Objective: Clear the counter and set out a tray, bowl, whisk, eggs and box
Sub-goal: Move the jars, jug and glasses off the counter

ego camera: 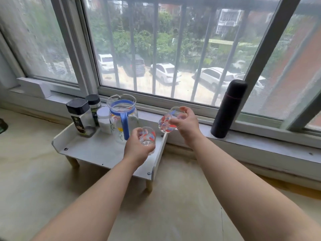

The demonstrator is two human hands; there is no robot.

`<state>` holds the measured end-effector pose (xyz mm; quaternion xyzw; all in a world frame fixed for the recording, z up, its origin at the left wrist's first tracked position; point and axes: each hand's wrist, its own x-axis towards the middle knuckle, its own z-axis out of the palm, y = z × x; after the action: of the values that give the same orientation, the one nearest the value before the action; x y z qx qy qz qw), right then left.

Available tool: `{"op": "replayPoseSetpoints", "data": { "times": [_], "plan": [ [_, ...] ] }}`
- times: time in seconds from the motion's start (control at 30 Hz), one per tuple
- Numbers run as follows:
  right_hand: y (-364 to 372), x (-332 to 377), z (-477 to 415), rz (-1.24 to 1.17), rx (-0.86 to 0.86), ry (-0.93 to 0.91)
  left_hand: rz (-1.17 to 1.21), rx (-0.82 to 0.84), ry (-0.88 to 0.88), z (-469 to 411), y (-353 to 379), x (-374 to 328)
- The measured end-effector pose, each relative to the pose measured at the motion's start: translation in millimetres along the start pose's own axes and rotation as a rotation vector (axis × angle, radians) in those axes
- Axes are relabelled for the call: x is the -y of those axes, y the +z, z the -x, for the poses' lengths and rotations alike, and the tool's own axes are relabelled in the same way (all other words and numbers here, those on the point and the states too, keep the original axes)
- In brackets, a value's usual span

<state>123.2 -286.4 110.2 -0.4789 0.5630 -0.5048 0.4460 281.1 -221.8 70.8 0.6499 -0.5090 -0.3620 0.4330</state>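
While clearing is underway: left hand (137, 146) fingers hold one patterned glass (147, 136); right hand (185, 124) fingers hold another glass (165, 123) above the shelf (97, 150); tray, bowl, whisk, eggs, box unseen.

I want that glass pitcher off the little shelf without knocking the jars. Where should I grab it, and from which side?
Take the pitcher by its blue handle, coming from the front. The handle points toward you and stands clear, while the jars crowd its left and rear. The left hand and right hand each hold a glass, so free one first.
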Motion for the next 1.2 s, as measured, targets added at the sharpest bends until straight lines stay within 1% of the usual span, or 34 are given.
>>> {"op": "replayPoseSetpoints", "data": {
  "times": [0.23, 0.4, 0.57, 0.8, 0.87, 1.0, 1.2],
  "plan": [
    [31.7, -14.4, -30.2, 0.077, 0.093, 0.061, 0.039, 0.125, -0.086, -26.0, 0.7, 19.3],
    [49.1, -23.8, -42.3, 0.171, 0.141, 0.082, 0.049, 0.159, -0.132, -36.4, -1.9, 27.3],
    [52.5, -30.9, -50.3, 0.304, 0.187, 0.079, 0.046, 0.192, -0.139, -41.8, -2.5, 26.8],
    [54.2, -33.2, -58.9, 0.452, 0.228, 0.043, 0.084, 0.171, -0.123, -45.8, -0.2, 29.3],
    [53.6, -33.6, -61.2, 0.464, 0.239, 0.062, 0.083, 0.166, -0.120, -46.1, 1.1, 30.1],
    [53.1, -37.1, -64.5, 0.532, 0.246, 0.055, 0.045, 0.182, -0.140, -46.8, 2.2, 32.2],
    [51.0, -35.6, -66.8, 0.625, 0.317, 0.003, 0.027, 0.178, -0.140, -49.2, 5.2, 31.1]
  ]
}}
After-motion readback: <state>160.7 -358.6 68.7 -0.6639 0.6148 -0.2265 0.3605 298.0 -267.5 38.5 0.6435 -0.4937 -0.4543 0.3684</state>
